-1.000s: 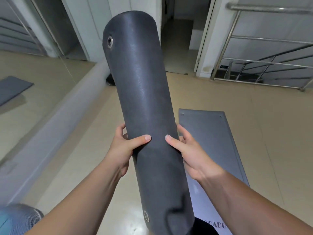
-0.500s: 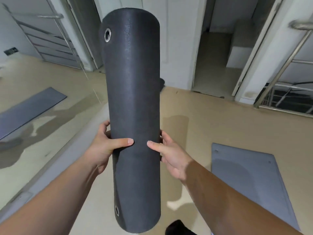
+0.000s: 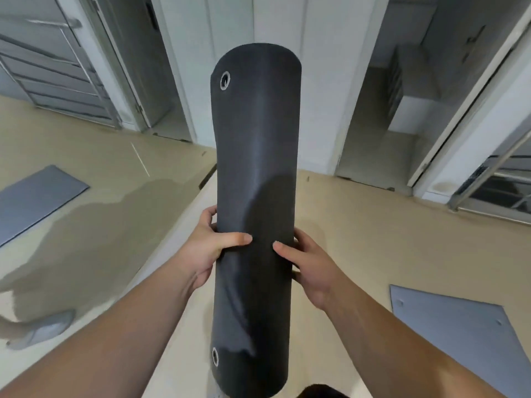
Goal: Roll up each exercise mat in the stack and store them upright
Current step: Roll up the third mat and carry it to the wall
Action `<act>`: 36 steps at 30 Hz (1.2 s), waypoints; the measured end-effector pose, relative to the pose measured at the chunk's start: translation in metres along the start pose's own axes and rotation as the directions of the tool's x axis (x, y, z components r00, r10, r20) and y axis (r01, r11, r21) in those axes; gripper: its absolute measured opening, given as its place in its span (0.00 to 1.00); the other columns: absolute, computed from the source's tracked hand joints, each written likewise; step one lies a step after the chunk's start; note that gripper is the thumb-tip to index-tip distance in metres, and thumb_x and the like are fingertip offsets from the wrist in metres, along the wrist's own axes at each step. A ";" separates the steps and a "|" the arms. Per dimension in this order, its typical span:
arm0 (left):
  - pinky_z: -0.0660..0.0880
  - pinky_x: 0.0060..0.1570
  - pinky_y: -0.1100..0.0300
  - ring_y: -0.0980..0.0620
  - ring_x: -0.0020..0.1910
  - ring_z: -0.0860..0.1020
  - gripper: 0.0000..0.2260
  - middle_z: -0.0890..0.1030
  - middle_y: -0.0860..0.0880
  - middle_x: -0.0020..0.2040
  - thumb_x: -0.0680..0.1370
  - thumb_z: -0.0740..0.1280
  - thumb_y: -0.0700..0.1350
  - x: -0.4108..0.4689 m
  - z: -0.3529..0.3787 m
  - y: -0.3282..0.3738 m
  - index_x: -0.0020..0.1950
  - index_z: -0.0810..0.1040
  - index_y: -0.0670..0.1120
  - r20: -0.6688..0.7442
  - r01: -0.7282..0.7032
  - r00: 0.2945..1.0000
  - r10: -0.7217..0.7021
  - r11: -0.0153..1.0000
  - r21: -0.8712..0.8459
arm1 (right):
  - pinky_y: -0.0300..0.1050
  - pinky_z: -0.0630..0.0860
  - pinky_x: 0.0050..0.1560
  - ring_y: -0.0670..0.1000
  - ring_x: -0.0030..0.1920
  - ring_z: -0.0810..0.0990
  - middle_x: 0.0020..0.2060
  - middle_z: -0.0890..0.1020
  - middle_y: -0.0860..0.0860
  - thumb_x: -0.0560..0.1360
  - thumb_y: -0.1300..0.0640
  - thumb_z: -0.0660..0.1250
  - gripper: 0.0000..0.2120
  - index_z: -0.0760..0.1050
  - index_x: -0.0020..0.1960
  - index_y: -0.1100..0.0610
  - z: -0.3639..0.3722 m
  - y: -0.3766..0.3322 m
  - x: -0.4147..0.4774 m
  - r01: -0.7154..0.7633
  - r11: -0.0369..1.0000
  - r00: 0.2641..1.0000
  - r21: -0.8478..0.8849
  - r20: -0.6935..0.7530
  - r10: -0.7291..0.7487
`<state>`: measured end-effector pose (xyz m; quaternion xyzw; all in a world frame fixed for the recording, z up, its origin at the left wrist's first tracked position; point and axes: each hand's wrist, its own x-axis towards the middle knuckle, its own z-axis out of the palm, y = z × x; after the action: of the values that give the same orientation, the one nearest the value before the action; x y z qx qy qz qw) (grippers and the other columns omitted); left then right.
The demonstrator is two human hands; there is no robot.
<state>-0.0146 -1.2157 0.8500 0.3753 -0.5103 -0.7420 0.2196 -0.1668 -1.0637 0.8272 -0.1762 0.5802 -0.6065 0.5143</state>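
Two hands: the left hand and the right hand both gripped the rolled mat at about mid-height, out in front of the person.
Left grip: fingers wrapped round the roll's left side, with the thumb laid flat across its front.
Right grip: fingers curled round the right side, with the thumb reaching across the front. The two thumb tips were near each other but apart.
Roll: dark grey, tightly wound and upright. Its lower end sat near the bottom edge of the view, and whether it touched the floor could not be told.
Fittings: one metal eyelet sat near the roll's top left edge, and a second eyelet sat near its bottom.
Surface: the floor was beige and glossy, with darker, duller patches spreading at the left.
Flat mat: grey, lying flat on the floor at the lower right, well apart from the roll.
Left side: a pale ledge ran diagonally from behind the roll toward the lower left. Beyond it lay another flat grey sheet.
Room: a white pillar stood behind the roll with an open doorway on either side of it, and a metal railing stood at the right.
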 end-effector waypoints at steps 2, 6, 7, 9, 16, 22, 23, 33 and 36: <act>0.81 0.49 0.52 0.45 0.53 0.85 0.46 0.84 0.44 0.58 0.55 0.82 0.39 0.046 -0.010 0.021 0.71 0.70 0.53 0.038 0.016 0.999 -0.018 0.999 0.029 | 0.38 0.79 0.49 0.42 0.53 0.86 0.59 0.85 0.43 0.77 0.57 0.75 0.23 0.76 0.69 0.45 0.008 -0.017 0.035 -0.007 1.000 0.998 0.009 -0.061 0.007; 0.81 0.52 0.51 0.46 0.54 0.85 0.48 0.84 0.44 0.60 0.55 0.84 0.39 0.141 -0.008 0.052 0.72 0.68 0.52 0.125 0.030 0.991 -0.040 0.996 0.084 | 0.47 0.78 0.60 0.45 0.59 0.83 0.59 0.84 0.40 0.76 0.53 0.76 0.24 0.75 0.70 0.43 0.001 -0.046 0.111 -0.006 1.000 0.990 0.019 -0.140 0.009; 0.82 0.52 0.51 0.46 0.55 0.85 0.48 0.83 0.45 0.60 0.55 0.84 0.40 0.166 -0.003 0.058 0.72 0.68 0.52 0.138 0.029 0.990 -0.044 0.994 0.104 | 0.51 0.77 0.65 0.47 0.61 0.82 0.60 0.84 0.41 0.76 0.52 0.76 0.25 0.74 0.71 0.43 -0.006 -0.052 0.132 -0.005 1.000 0.989 0.020 -0.151 0.008; 0.82 0.52 0.52 0.46 0.55 0.85 0.50 0.83 0.45 0.60 0.54 0.84 0.40 0.219 0.008 0.068 0.72 0.67 0.53 0.143 0.033 0.988 -0.052 0.991 0.131 | 0.55 0.75 0.69 0.49 0.63 0.81 0.61 0.84 0.43 0.76 0.52 0.77 0.26 0.75 0.71 0.44 -0.023 -0.065 0.180 0.004 1.000 0.987 0.030 -0.161 0.001; 0.79 0.61 0.47 0.45 0.59 0.82 0.52 0.82 0.47 0.61 0.53 0.86 0.40 0.408 0.068 0.105 0.73 0.67 0.55 0.098 0.070 0.991 -0.090 0.979 0.189 | 0.58 0.77 0.69 0.51 0.65 0.81 0.64 0.82 0.45 0.77 0.53 0.76 0.25 0.74 0.72 0.43 -0.106 -0.132 0.356 0.000 1.000 0.988 0.024 -0.154 0.003; 0.78 0.63 0.47 0.50 0.63 0.80 0.44 0.80 0.54 0.65 0.69 0.81 0.40 0.536 0.101 0.135 0.75 0.63 0.67 0.131 -0.003 0.991 -0.027 0.975 0.223 | 0.46 0.78 0.60 0.46 0.64 0.77 0.66 0.76 0.39 0.81 0.50 0.70 0.38 0.52 0.77 0.24 -0.143 -0.202 0.474 0.015 0.997 0.991 -0.074 -0.131 -0.024; 0.78 0.64 0.46 0.50 0.65 0.78 0.44 0.79 0.56 0.67 0.71 0.80 0.42 0.558 0.103 0.139 0.75 0.61 0.71 0.145 -0.013 0.989 -0.022 0.972 0.235 | 0.47 0.78 0.62 0.46 0.65 0.77 0.67 0.75 0.39 0.82 0.49 0.69 0.37 0.51 0.76 0.22 -0.147 -0.209 0.495 0.013 0.996 0.990 -0.090 -0.139 -0.025; 0.80 0.56 0.53 0.54 0.63 0.78 0.45 0.75 0.57 0.68 0.72 0.79 0.48 0.833 0.102 0.136 0.75 0.54 0.76 0.307 0.095 0.936 -0.175 0.961 0.259 | 0.54 0.76 0.71 0.50 0.71 0.74 0.75 0.70 0.41 0.82 0.48 0.68 0.35 0.52 0.75 0.22 -0.197 -0.248 0.727 -0.065 0.988 0.954 -0.141 -0.299 0.020; 0.81 0.49 0.62 0.56 0.60 0.81 0.45 0.77 0.55 0.67 0.73 0.78 0.43 0.927 0.098 0.100 0.76 0.55 0.75 0.341 0.183 0.904 -0.256 0.955 0.232 | 0.49 0.78 0.67 0.50 0.70 0.75 0.75 0.70 0.42 0.82 0.47 0.69 0.36 0.51 0.75 0.21 -0.221 -0.230 0.807 -0.145 0.981 0.932 -0.131 -0.351 0.091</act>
<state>-0.6737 -1.8529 0.6536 0.3045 -0.5667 -0.7656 -0.0027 -0.7723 -1.6630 0.6628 -0.0718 0.7159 -0.5489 0.4255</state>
